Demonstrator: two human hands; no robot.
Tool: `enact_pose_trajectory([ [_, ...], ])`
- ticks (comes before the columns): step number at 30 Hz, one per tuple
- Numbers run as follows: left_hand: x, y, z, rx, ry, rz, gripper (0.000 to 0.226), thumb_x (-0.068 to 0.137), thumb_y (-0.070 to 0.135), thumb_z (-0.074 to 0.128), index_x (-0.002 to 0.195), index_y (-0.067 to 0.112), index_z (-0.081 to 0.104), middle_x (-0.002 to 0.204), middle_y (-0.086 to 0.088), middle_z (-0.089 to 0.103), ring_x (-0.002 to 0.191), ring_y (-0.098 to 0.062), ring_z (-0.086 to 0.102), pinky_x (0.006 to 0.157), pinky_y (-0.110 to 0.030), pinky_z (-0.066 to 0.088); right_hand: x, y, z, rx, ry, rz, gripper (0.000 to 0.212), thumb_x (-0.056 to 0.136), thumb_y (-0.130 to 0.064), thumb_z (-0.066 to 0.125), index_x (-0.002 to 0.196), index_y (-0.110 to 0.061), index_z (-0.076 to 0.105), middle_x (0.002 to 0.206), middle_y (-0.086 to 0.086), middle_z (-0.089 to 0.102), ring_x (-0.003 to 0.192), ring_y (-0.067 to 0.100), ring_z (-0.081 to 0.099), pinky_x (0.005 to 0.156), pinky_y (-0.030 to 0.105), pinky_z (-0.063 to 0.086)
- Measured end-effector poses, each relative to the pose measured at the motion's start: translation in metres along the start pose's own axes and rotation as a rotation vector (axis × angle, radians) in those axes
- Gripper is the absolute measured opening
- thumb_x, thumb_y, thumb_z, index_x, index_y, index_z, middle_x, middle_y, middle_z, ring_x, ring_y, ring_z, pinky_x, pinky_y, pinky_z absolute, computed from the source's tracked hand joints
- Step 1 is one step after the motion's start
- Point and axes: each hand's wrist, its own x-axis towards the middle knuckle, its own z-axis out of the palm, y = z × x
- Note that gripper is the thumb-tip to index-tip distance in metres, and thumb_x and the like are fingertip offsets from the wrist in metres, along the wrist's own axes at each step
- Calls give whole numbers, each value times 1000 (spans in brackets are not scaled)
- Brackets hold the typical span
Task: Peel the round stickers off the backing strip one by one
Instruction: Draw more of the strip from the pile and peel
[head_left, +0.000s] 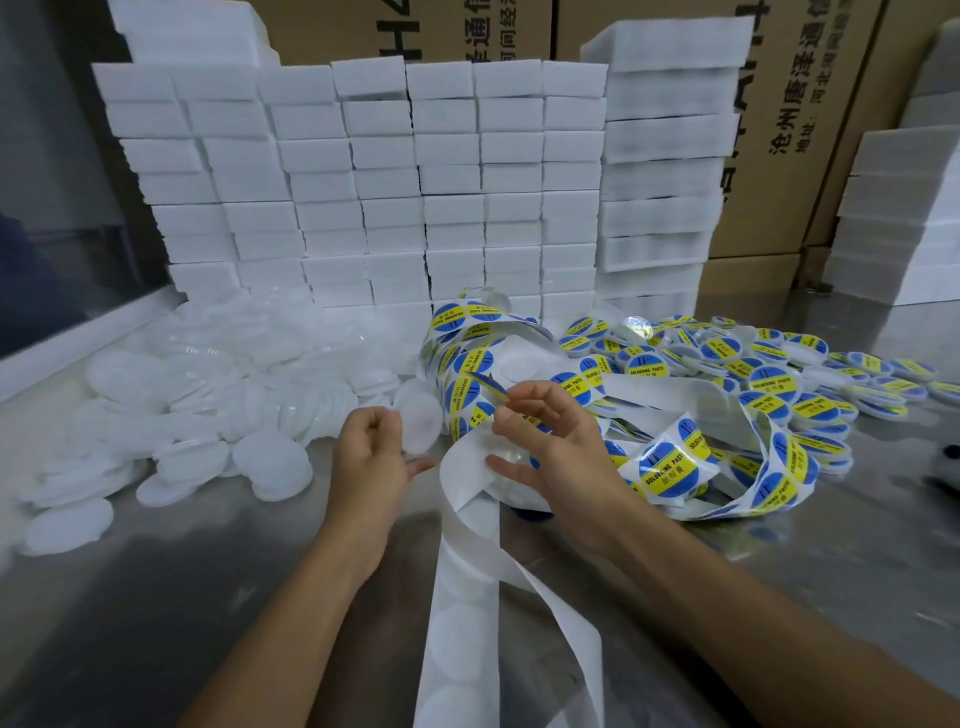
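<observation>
Where grey metal tabletop (156, 597) meets stacked white foam blocks (395, 182), long white backing strip (467, 545) trails toward viewer. Right hand (540, 441) pinches round blue-and-yellow sticker (491, 387), lifted edge-on above strip. Left hand (371, 457) curled, apparently grasping translucent white round lid (421, 421); contact unclear.

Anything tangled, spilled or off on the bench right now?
The sticker strip lies in loose tangled loops right of the right hand, not on a roll. Its spent backing trails off the near edge. White lids lie in a loose heap at left.
</observation>
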Motion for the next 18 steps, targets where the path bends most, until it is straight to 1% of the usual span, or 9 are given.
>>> enact_pose_trajectory([
  [2,-1,8,4,-260,-48,-97,21,104,15,41,96,1,54,100,-17,63,89,-28,70,67,-36,60,0,1,-1,-6,1,-10,20,83,-9,76,90,-26,68,109,2,62,95,17,64,84,50,59],
  [3,-2,11,5,-347,-68,-126,22,104,15,40,97,-1,54,104,-18,65,88,-28,72,66,-35,60,-1,1,0,-11,-1,-16,22,82,-9,77,89,-27,67,113,4,61,91,14,65,83,49,59],
  [5,-5,15,6,-424,-98,-154,23,104,16,41,93,0,54,104,-18,67,84,-26,74,65,-34,60,-2,3,1,-37,-5,-31,28,79,-9,80,89,-30,65,119,5,60,85,9,68,82,46,60],
  [8,-10,18,9,-419,-163,-158,23,103,15,44,90,0,56,90,-14,73,82,-27,74,63,-32,59,-4,7,2,-92,-5,-60,36,75,-6,83,93,-28,61,120,6,60,80,10,69,77,41,60],
  [11,-12,18,10,-387,-197,-155,18,100,13,49,91,1,58,82,-11,75,78,-26,74,62,-31,59,-4,8,3,-118,11,-80,38,74,-2,82,93,-25,59,116,9,60,78,13,69,76,44,60],
  [14,-14,18,9,-368,-220,-148,5,95,0,56,94,3,60,75,-14,74,70,-25,73,62,-30,59,-2,7,2,-100,31,-83,37,75,1,81,89,-26,60,108,6,60,74,15,68,75,44,60],
  [17,-15,17,9,-345,-205,-157,16,87,-10,61,97,3,62,73,-13,73,67,-25,72,62,-29,59,0,7,0,-120,58,-81,35,75,0,81,88,-26,62,102,-1,62,76,16,66,77,45,59],
  [18,-15,17,10,-345,-190,-164,18,85,-10,62,97,3,62,74,-13,73,67,-25,72,62,-29,59,0,7,0,-132,80,-88,32,75,-2,81,88,-26,64,97,-6,64,76,14,65,76,43,60],
])
